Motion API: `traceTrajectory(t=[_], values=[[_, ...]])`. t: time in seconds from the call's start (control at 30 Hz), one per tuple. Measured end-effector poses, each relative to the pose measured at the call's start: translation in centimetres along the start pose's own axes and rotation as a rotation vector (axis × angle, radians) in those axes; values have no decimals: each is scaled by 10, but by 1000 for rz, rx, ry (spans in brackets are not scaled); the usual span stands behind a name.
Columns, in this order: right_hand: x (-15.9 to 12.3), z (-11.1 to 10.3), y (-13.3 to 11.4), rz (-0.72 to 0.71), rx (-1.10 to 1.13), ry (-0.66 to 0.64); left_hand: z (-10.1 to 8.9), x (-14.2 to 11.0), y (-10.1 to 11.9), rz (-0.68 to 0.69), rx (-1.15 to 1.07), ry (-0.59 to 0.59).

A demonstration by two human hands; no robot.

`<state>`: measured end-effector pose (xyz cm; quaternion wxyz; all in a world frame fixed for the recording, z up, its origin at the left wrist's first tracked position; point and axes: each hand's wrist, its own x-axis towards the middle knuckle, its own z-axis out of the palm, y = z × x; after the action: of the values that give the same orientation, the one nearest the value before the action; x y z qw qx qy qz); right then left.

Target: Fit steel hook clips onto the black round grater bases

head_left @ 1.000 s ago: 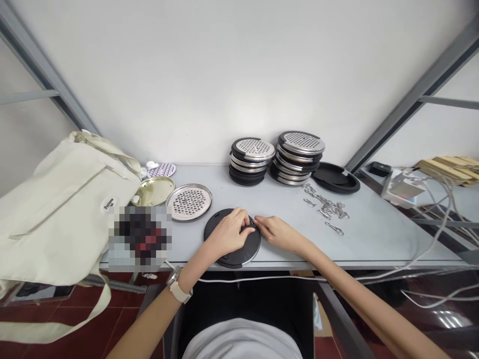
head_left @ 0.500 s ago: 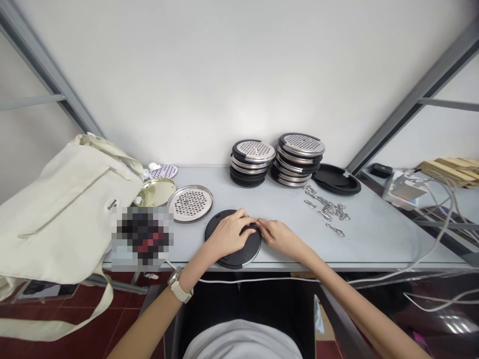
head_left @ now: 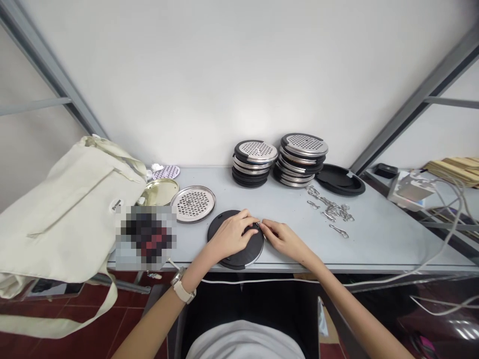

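Note:
A black round lid-like disc [head_left: 245, 257] with a silver rim lies flat near the table's front edge. My left hand [head_left: 235, 233] is laid over its top, thumb and fingers bent together at the right rim, holding it. Beside that rim, my right hand [head_left: 280, 239] pinches a small silver metal clip [head_left: 265, 237], mostly covered by the fingertips. To the right lie several loose silver clips [head_left: 339, 231], shaped like snap hooks. Left of the disc rests a round perforated metal grater plate [head_left: 193, 203].
Two stacks of black-and-silver discs, a left stack [head_left: 254, 162] and a right stack [head_left: 301, 159], stand by the wall. A black round tray [head_left: 339, 180], a gold lid [head_left: 161, 192] and a cream bag [head_left: 71, 209] lie around. A white cable [head_left: 422, 274] crosses the front edge.
The whole view has shifted slightly. My right fingertips have drawn a little away from the left ones, and a bit of silver metal shows between them. The disc stays under my left hand.

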<state>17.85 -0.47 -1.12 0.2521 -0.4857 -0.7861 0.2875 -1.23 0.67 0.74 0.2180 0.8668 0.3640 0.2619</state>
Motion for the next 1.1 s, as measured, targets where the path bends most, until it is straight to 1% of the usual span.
traceTrajectory(t=[0.13,0.33,0.7,0.83,1.1], values=[[-2,-1,0,7,20,-26,0,0,0,-2,1,-9],[-3,-1,8,10,23,-63,0,1,-1,5,-4,-9],[-4,3,8,0,50,0,1,0,-2,9,-14,-7],[-4,4,7,-2,-2,30,1,1,-1,2,-21,-10],[-4,4,5,-62,-137,43,0,0,-1,0,-39,-16]])
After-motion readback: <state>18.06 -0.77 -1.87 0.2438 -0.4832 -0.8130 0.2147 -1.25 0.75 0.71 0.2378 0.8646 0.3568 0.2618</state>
